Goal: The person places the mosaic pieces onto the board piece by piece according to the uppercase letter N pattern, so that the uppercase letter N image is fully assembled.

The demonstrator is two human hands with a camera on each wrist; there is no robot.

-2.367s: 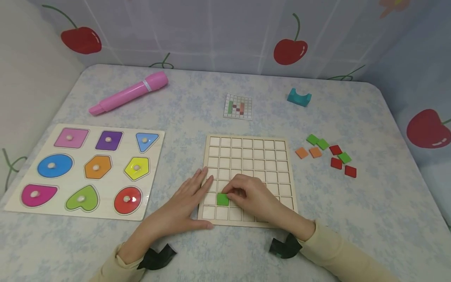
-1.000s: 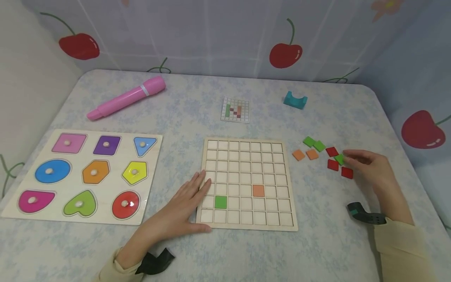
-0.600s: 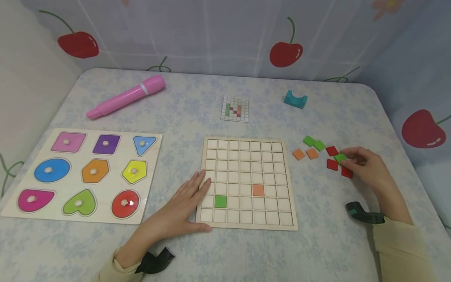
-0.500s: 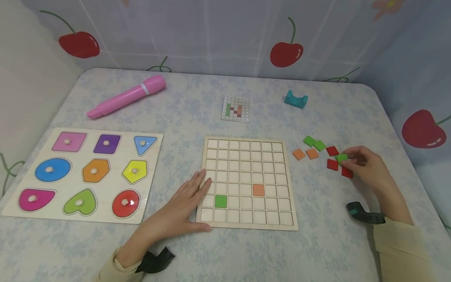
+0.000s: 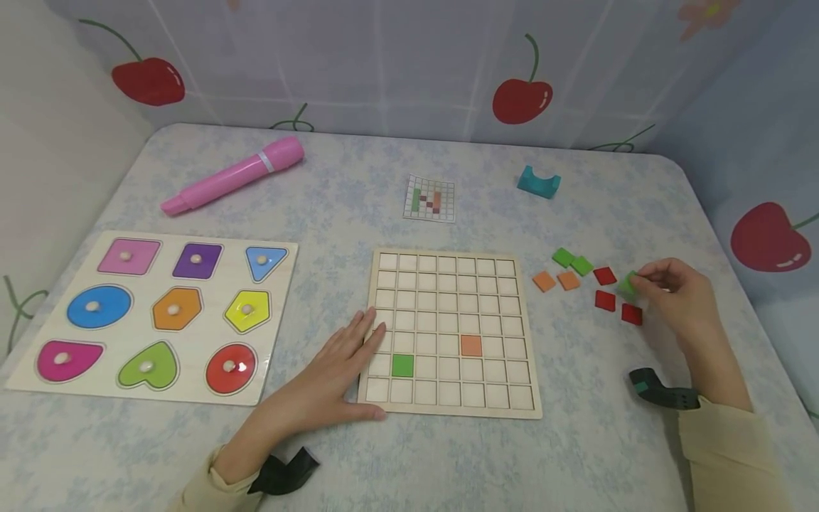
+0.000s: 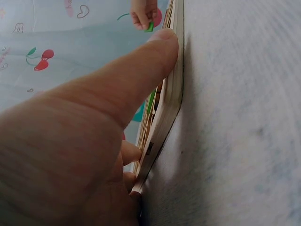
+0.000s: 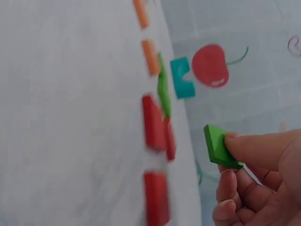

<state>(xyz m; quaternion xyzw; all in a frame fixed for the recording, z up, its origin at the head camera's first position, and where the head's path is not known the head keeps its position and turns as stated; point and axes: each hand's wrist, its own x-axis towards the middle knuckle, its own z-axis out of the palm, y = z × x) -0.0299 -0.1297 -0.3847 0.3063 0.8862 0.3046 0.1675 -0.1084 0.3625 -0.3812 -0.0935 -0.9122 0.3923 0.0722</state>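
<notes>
My right hand (image 5: 684,295) pinches a green square tile (image 7: 217,146) between thumb and fingers, lifted off the table at the right. Just left of it lie red tiles (image 5: 605,300), orange tiles (image 5: 544,281) and green tiles (image 5: 563,257). My left hand (image 5: 326,377) rests flat with its fingers along the left edge of a wooden grid board (image 5: 451,414), thumb at the near left corner. In the board, one green tile (image 5: 402,365) fills a cell at the lower left, and one orange tile (image 5: 471,345) sits right of centre.
A small printed pattern card (image 5: 429,198) lies beyond the board. Behind the loose tiles stands a teal notched block (image 5: 539,183). A knobbed shape puzzle (image 5: 217,284) takes up the left side, with a pink pen-shaped toy (image 5: 233,176) behind it.
My right hand has gone from the board to the loose tiles and picked up a green one, now raised slightly and to the right. The left hand has stayed on the board's edge.
</notes>
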